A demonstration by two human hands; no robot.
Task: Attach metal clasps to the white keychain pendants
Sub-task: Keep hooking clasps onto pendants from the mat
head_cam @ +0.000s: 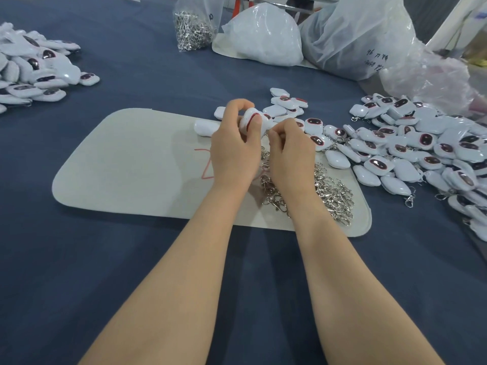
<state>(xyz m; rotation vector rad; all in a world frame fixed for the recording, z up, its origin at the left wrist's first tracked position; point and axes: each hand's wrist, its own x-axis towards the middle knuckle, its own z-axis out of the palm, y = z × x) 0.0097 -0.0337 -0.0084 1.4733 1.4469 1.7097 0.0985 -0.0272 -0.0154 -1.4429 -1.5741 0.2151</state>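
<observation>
My left hand (233,143) grips a white pendant (254,121) above the grey mat (131,167). My right hand (290,151) is curled right beside it, fingertips pinched at the pendant's lower edge; what they pinch is hidden. A heap of loose metal clasps (326,191) lies on the mat under and to the right of my right hand. Several white pendants with dark oval faces (421,151) are piled to the right, some with clasps hanging from them.
Another pile of pendants (37,69) lies at the far left on the blue cloth. At the back stand a clear bag of clasps (193,27) and large plastic bags (355,35). More pendants (286,104) sit just behind my hands.
</observation>
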